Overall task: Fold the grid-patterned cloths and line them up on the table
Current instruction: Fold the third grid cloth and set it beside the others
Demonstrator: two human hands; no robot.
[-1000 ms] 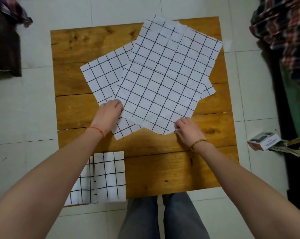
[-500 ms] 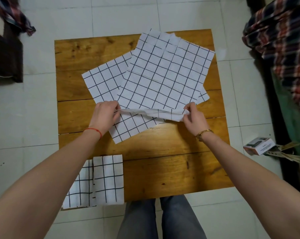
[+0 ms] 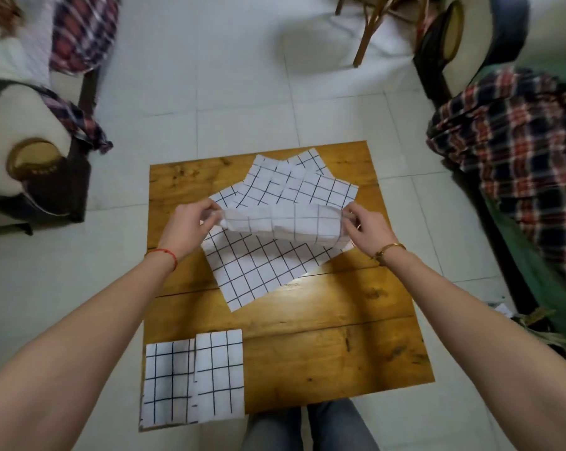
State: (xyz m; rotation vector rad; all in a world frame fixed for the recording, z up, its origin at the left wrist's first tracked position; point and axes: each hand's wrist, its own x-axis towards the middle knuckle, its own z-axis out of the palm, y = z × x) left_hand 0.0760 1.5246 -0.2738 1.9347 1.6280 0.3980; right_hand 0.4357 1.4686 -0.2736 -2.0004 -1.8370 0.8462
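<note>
Wooden table (image 3: pixel 356 336): 2 folded cloths (image 3: pixel 193 379) lined up; left hand (image 3: pixel 190 227) & right hand (image 3: pixel 366 227) pinch top cloth (image 3: pixel 281 222) mid-fold; pile (image 3: pixel 259 268) left.

Your left hand (image 3: pixel 190 222) and right hand (image 3: pixel 364 224) each pinch a corner of the top grid-patterned cloth (image 3: pixel 281 224), lifted above the spread pile (image 3: pixel 262 268). Two folded cloths (image 3: pixel 193 379) lie side by side at the wooden table's (image 3: pixel 340 336) near-left corner.

Folded cloths (image 3: pixel 193 379) before loose pile (image 3: pixel 275 255)
</note>
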